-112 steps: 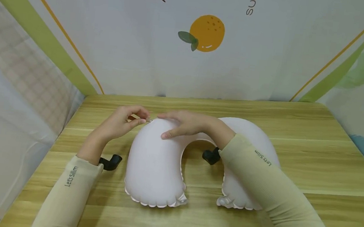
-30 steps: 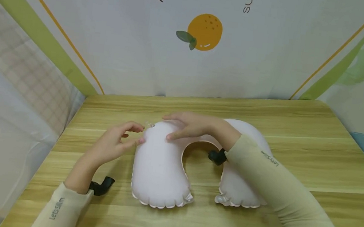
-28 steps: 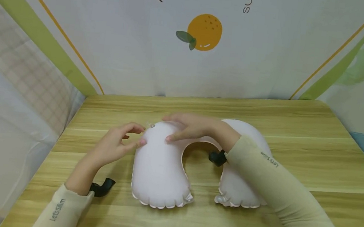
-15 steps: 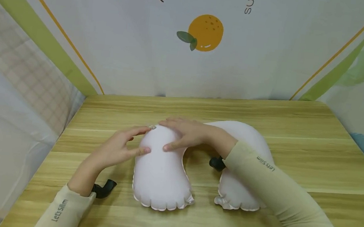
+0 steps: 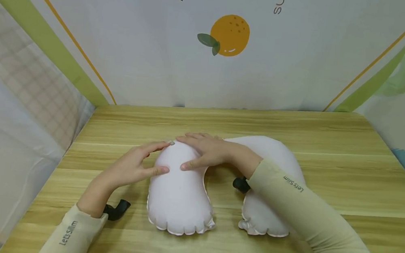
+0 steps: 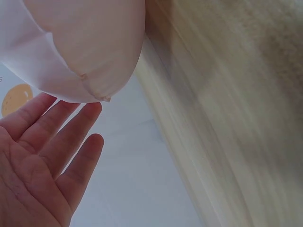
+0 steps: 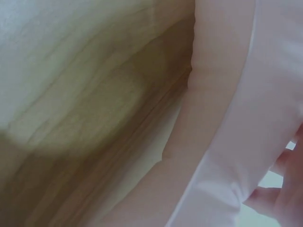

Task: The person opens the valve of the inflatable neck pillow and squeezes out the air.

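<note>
Woody surface (image 5: 359, 170) is carrying a puffy pillow (image 5: 182, 204) toward its far edge. Both hands (image 5: 131, 167) (image 5: 212, 151) are resting spread, prob just steadying it.

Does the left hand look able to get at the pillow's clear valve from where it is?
Probably yes: the left hand has a fingertip right by the valve, with nothing visible between them. The right hand lies on the pillow to one side.
</note>
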{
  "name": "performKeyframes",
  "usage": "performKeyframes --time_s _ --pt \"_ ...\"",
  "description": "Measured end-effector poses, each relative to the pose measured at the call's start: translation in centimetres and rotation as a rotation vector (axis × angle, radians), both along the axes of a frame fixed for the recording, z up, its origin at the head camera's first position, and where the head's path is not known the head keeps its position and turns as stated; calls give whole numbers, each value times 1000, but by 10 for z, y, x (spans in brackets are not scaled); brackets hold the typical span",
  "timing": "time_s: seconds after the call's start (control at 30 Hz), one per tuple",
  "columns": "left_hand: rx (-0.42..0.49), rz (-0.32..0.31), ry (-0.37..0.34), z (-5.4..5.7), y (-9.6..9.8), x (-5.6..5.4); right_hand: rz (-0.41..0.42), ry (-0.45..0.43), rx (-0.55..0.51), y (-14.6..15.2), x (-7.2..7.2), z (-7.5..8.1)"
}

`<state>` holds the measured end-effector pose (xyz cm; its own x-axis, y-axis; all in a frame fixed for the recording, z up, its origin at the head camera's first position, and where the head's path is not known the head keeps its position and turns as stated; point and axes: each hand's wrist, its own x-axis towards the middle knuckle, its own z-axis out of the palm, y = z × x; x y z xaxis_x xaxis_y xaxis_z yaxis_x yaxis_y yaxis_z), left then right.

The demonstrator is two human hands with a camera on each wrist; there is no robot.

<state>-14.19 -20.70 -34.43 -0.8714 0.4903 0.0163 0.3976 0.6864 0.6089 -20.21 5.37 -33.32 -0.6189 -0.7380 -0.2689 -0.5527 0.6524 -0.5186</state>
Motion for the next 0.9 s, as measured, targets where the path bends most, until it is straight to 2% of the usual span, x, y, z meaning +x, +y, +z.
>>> performKeyframes --time_s 0.3,0.9 --pt "-29 4 -4 -2 0 -1 -10 -10 21 0 0 -6" --pt "-27 -4 -45 -7 -1 -3 -31 -24 37 -3 1 -17"
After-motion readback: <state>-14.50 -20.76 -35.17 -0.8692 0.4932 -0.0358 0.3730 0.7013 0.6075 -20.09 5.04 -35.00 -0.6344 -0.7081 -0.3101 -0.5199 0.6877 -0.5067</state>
